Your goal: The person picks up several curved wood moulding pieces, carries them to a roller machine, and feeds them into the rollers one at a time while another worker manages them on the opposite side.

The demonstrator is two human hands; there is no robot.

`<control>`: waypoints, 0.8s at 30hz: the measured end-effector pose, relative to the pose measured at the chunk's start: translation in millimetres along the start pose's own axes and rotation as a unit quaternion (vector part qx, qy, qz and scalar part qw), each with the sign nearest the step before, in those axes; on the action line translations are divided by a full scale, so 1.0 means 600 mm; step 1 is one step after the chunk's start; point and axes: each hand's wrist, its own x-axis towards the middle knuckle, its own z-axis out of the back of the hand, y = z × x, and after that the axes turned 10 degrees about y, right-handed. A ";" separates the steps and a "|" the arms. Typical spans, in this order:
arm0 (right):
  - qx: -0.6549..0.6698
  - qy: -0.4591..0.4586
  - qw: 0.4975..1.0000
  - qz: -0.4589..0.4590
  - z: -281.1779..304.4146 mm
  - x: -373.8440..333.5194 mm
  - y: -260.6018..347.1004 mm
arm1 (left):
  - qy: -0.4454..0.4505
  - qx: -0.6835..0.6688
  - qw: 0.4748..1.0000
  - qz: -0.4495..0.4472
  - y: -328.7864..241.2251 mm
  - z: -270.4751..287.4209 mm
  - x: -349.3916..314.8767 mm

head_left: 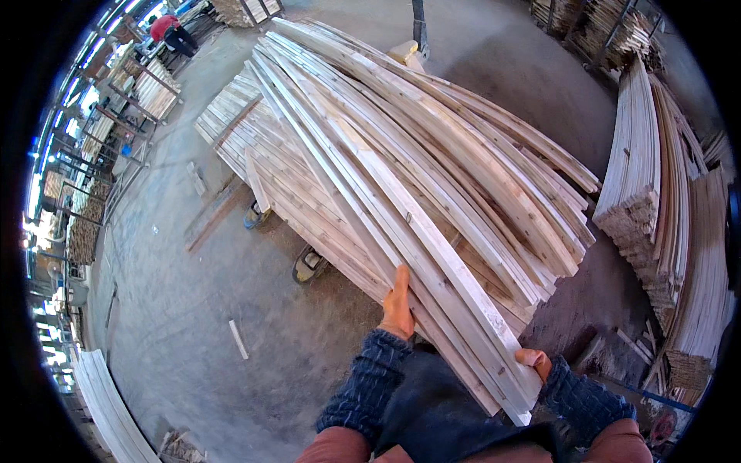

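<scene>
Several long, pale wooden strips (441,309) lie side by side between my hands, their near ends jutting toward me past the edge of the stack. My left hand (398,309) is closed on the left edge of this bundle, thumb up along its side, fingers hidden beneath. Close to the near end, my right hand (534,361) grips the bundle's right side; its fingers are partly hidden by the wood. The strips run up and left over a large pile of loose strips (463,147), some with darker knots. Under them is a flat, even layer of boards (266,166).
Low wheels (309,265) show under the stack's left side. Wood scraps, one a short stick (238,339), lie on the concrete floor (177,301). Tall bundles of strips (633,162) stand at right. More boards (108,405) lie lower left. A person in red (164,29) bends at far left.
</scene>
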 end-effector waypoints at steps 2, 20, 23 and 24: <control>-0.049 -0.042 0.998 0.020 0.021 0.007 -0.011 | -0.008 -0.047 0.998 -0.029 -0.002 -0.037 -0.008; -0.152 0.162 0.960 0.169 0.017 0.022 -0.012 | 0.302 -0.189 0.920 -0.166 -0.036 -0.070 0.033; -0.293 -0.028 0.949 0.111 -0.105 -0.004 0.046 | 0.204 -0.244 0.940 -0.119 -0.003 -0.004 0.047; -0.427 -0.070 0.885 0.169 -0.095 0.009 0.044 | 0.240 -0.231 0.939 -0.085 -0.005 0.001 0.045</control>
